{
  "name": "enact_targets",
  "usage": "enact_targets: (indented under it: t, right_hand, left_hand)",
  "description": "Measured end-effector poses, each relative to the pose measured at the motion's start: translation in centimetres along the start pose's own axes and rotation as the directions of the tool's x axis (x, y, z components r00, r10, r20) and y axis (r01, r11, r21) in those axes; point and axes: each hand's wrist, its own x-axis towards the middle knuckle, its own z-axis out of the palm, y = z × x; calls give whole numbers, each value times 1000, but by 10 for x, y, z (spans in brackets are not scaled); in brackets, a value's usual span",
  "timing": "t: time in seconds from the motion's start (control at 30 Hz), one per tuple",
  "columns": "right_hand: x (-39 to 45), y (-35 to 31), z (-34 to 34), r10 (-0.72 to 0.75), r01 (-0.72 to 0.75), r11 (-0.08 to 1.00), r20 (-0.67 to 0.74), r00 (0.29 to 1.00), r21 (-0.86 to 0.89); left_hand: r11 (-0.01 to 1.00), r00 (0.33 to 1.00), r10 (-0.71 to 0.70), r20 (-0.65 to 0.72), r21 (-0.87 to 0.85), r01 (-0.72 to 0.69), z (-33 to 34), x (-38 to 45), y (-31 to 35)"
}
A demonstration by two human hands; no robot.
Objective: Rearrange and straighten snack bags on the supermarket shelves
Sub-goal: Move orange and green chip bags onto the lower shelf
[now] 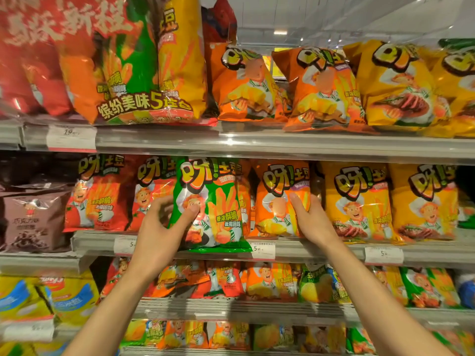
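A green snack bag (pixel 213 191) stands at the front of the middle shelf (pixel 308 249), its bottom edge hanging over the shelf lip. My left hand (pixel 159 232) grips its left side, thumb pressed on the front. To its right stands an orange snack bag (pixel 277 201); my right hand (pixel 312 219) holds its right edge, thumb on the front. Red bags (pixel 100 196) stand to the left and yellow bags (pixel 357 201) to the right in the same row.
The upper shelf (pixel 282 142) carries a large multipack (pixel 133 73) and orange and yellow bags (pixel 323 88). Brown packs (pixel 33 217) sit at the far left. Lower shelves (pixel 231 307) hold several smaller bags. Price tags (pixel 383 254) line the shelf rails.
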Motion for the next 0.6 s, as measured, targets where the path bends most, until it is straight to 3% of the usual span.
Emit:
enact_targets:
  t: [0.17,0.4,0.6]
  right_hand:
    - [-4,-6,-5,-27,24,991,-20,999,-131]
    - [-30,-5,-17,-64,59,997,-92,994,-55]
    - [-87,12,-25,-10,27,995,-169,986,98]
  left_hand:
    - [999,999,-17,43,-31,19,2,0,-6]
    - [994,996,-14,87,-105,24,2,-8,-13]
    - [983,987,-1,161,-183,31,9,-33,-28]
